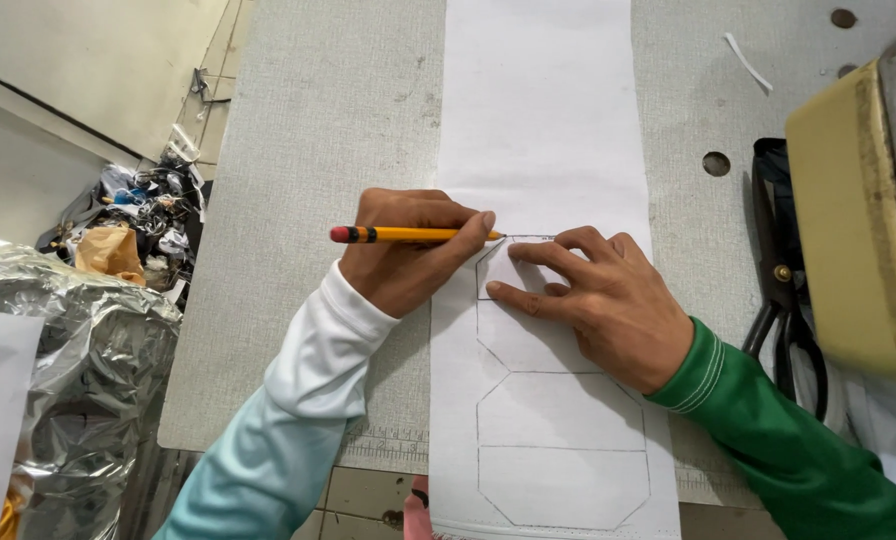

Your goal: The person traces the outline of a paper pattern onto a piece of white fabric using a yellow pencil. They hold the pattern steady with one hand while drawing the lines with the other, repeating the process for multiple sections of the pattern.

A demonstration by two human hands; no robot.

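My left hand (403, 265), in a white and pale blue sleeve, grips a yellow pencil (413, 234) with a red eraser. The pencil tip touches a long white strip (538, 120) that lies along the grey table (318, 150). My right hand (613, 305), in a green sleeve, presses its fingers flat on a small white template piece (508, 273) on the strip, right beside the pencil tip. Pencilled outlines (558, 410) with cut corners run down the strip towards me.
Black scissors (783, 300) lie at the table's right, next to a yellow and metal machine body (848, 200). Round holes (715, 163) dot the table top. A crumpled silver foil bag (78, 340) and floor clutter (138, 215) are on the left.
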